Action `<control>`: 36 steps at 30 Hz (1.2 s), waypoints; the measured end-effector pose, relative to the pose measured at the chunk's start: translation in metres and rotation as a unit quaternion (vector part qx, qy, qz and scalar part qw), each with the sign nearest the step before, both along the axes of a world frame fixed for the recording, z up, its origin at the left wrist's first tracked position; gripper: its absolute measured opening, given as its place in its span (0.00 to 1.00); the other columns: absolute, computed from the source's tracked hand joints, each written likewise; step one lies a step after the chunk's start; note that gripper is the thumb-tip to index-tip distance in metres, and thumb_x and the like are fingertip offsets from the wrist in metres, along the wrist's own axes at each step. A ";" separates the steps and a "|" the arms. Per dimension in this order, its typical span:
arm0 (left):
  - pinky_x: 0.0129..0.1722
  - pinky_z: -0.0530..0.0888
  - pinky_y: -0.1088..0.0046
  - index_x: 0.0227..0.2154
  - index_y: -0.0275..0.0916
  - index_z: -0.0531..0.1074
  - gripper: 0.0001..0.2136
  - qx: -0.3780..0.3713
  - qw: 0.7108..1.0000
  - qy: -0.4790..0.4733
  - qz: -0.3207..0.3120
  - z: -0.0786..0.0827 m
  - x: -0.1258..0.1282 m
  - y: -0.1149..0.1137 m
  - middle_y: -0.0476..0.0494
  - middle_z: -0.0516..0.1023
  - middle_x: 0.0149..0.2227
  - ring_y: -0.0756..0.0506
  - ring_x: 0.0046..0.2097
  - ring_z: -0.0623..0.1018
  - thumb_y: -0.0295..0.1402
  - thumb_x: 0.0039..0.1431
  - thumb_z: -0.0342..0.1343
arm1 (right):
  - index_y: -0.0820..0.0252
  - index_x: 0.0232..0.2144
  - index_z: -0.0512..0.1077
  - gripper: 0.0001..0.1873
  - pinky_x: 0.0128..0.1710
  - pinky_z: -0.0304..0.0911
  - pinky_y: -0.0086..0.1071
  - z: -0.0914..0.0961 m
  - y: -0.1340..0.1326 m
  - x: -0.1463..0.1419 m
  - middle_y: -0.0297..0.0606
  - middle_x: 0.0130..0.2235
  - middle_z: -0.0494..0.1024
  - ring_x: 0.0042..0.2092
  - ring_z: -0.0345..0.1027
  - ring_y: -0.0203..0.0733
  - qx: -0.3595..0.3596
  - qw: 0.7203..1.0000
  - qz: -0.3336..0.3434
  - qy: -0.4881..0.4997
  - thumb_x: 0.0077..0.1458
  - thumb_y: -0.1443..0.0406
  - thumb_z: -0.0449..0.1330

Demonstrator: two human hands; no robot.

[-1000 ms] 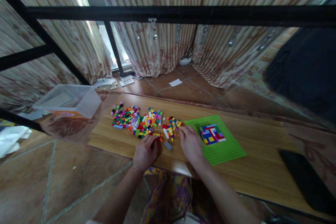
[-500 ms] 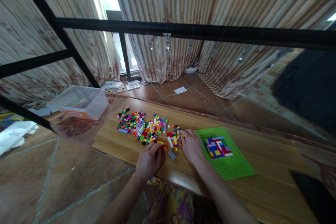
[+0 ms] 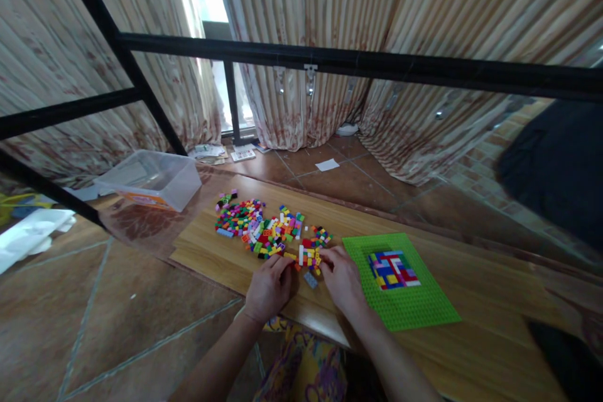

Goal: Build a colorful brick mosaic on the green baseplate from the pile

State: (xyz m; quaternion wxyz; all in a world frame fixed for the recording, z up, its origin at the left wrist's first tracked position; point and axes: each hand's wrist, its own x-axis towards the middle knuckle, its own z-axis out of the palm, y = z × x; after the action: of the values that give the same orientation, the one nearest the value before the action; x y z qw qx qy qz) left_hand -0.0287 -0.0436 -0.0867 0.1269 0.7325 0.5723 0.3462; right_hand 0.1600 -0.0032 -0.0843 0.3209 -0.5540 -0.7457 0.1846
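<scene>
A heap of small coloured bricks [image 3: 264, 229] lies on a wooden board [image 3: 211, 251]. To its right a green baseplate [image 3: 409, 304] carries a patch of red, blue, yellow and white bricks [image 3: 393, 269]. My left hand [image 3: 269, 286] rests on the board at the near edge of the heap, fingers curled with their tips touching bricks. My right hand [image 3: 342, 275] lies between the heap and the baseplate, its fingertips pinched among the bricks at the heap's right end. A single grey brick [image 3: 310, 279] sits between my hands.
A clear plastic tub [image 3: 153, 179] stands at the board's far left. Black metal bars [image 3: 330, 63] cross the view ahead, with striped curtains behind. Papers [image 3: 327, 164] lie on the tiled floor. A dark object [image 3: 560, 163] fills the right side.
My right hand has slid left, off the baseplate's edge, to the right end of the heap. The left hand has stayed put. The camera has tilted down slightly.
</scene>
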 end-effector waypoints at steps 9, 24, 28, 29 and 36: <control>0.38 0.74 0.72 0.39 0.42 0.72 0.09 0.002 1.000 -0.008 0.000 -0.002 0.000 0.000 0.44 0.76 0.35 0.48 0.38 0.77 0.28 0.62 0.47 | 0.57 0.37 0.76 0.15 0.41 0.66 0.36 0.005 -0.004 0.004 0.39 0.37 0.76 0.40 0.71 0.42 0.008 1.000 0.000 0.024 0.53 0.74 0.53; 0.39 0.75 0.71 0.39 0.41 0.72 0.09 0.012 1.000 0.003 -0.001 -0.002 -0.001 0.001 0.43 0.76 0.34 0.47 0.38 0.77 0.28 0.62 0.47 | 0.53 0.38 0.77 0.15 0.44 0.65 0.35 0.007 -0.005 -0.002 0.38 0.39 0.76 0.43 0.69 0.42 0.001 0.996 0.075 -0.038 0.55 0.74 0.55; 0.39 0.75 0.71 0.38 0.41 0.72 0.08 0.015 1.000 0.007 0.001 0.000 -0.001 0.001 0.44 0.76 0.35 0.47 0.38 0.78 0.29 0.63 0.47 | 0.55 0.35 0.75 0.10 0.45 0.65 0.35 0.006 -0.006 -0.003 0.37 0.39 0.77 0.43 0.70 0.42 0.017 0.998 0.054 -0.022 0.56 0.72 0.56; 0.39 0.75 0.71 0.38 0.41 0.72 0.08 0.016 1.000 0.007 0.001 0.001 -0.001 0.001 0.44 0.76 0.35 0.47 0.38 0.78 0.29 0.63 0.47 | 0.55 0.36 0.75 0.09 0.44 0.64 0.35 0.008 -0.007 -0.004 0.37 0.39 0.77 0.43 0.70 0.42 0.019 0.999 0.048 -0.011 0.57 0.71 0.56; 0.39 0.75 0.71 0.39 0.41 0.72 0.08 0.020 1.000 0.012 0.002 0.001 -0.002 0.002 0.44 0.77 0.37 0.47 0.38 0.78 0.29 0.61 0.49 | 0.55 0.34 0.75 0.07 0.36 0.65 0.30 0.025 -0.029 0.005 0.34 0.34 0.77 0.36 0.71 0.38 -0.010 0.993 -0.008 0.120 0.59 0.64 0.56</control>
State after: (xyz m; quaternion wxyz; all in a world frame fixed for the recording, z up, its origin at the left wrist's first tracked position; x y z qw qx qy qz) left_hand -0.0307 -0.0414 -0.0852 0.1050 0.7380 0.5682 0.3485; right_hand 0.1649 -0.0321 -0.0595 0.4040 -0.5371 -0.6954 0.2544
